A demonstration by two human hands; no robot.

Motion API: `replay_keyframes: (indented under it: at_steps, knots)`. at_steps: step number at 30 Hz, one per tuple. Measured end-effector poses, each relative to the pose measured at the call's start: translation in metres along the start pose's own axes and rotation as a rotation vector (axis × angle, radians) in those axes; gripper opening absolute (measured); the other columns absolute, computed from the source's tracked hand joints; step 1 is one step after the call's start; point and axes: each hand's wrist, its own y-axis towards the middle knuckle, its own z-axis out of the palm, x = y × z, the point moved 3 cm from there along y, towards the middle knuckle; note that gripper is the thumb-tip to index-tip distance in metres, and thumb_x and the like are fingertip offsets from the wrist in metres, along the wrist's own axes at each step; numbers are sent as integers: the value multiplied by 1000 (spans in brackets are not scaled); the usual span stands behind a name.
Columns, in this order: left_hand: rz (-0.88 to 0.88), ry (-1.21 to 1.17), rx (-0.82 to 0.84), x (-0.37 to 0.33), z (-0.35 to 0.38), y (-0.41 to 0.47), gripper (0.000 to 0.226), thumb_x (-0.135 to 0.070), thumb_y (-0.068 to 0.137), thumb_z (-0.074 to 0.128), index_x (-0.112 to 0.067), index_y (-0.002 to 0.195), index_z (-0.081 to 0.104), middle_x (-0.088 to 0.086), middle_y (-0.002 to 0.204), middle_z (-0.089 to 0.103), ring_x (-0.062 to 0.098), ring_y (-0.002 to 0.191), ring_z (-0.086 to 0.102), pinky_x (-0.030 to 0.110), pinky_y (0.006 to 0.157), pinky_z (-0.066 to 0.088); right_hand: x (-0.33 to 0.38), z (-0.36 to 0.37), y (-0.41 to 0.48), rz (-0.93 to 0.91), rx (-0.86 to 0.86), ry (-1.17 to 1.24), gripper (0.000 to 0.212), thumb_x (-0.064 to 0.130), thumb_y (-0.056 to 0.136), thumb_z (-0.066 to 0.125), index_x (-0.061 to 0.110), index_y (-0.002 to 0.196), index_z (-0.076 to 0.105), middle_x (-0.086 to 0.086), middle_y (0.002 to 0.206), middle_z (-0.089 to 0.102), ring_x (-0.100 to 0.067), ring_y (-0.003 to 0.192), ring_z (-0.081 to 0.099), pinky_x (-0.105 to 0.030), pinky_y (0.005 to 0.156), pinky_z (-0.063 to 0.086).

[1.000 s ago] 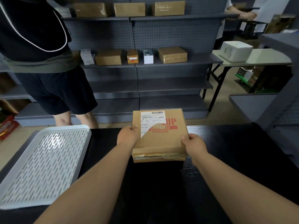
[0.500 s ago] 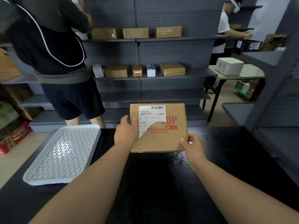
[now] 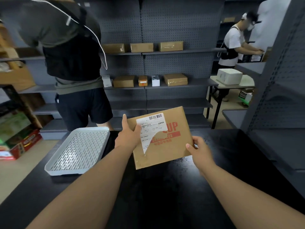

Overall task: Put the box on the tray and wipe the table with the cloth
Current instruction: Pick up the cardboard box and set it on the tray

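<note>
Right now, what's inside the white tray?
Nothing shows inside the tray: only its slotted floor. The box is held off to its right by the left hand and right hand.

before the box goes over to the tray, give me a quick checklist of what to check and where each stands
1. Grip: left hand holds the left edge of the box, right hand its near right corner: ok.
2. Box clear of the black table: looks lifted and tilted: ok.
3. Tray free to take it: nothing lies in it: ok.
4. Path to the left: bare table between box and tray: ok.
5. Shipping label torn, loose strip hanging: not ok, may snag.
6. Cloth for wiping: none in view: cannot tell.
</note>
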Motion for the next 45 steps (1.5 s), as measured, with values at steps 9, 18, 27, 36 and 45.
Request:
replay_keyframes:
  at_steps: [9,18,27,36,45]
  knots:
    - [-97,-325,27,12,-13,-36,44,-49,90,43,-30,126,27,5,100,56,30,87,62,49,66,59,19,-4,-11,82,18,259,25,13,95,51,30,114,52,4,115,57,-22,109,56,-50,93,51]
    - [-99,-410,11,22,-10,-48,39,-50,87,50,-20,109,39,7,104,60,24,89,62,42,66,59,68,2,-9,-84,-39,238,40,15,94,55,31,130,49,2,130,33,-14,107,43,-32,91,41]
    - [-67,-484,-9,26,-21,-35,35,-45,89,52,-23,113,39,5,111,56,22,93,58,41,69,58,91,37,2,-59,-26,349,81,9,84,68,27,146,20,4,124,46,-16,112,48,-40,91,42]
    - [-84,-427,55,58,-57,17,38,-34,95,46,-16,127,41,0,107,48,24,93,57,38,67,59,94,125,16,-11,150,248,55,12,90,61,30,136,39,0,125,57,-25,114,54,-57,98,45]
    - [76,461,168,123,-150,134,42,-44,94,26,-20,120,50,1,113,64,21,86,65,31,82,45,107,261,34,60,174,183,46,16,92,58,25,134,41,3,120,56,-22,108,55,-50,92,49]
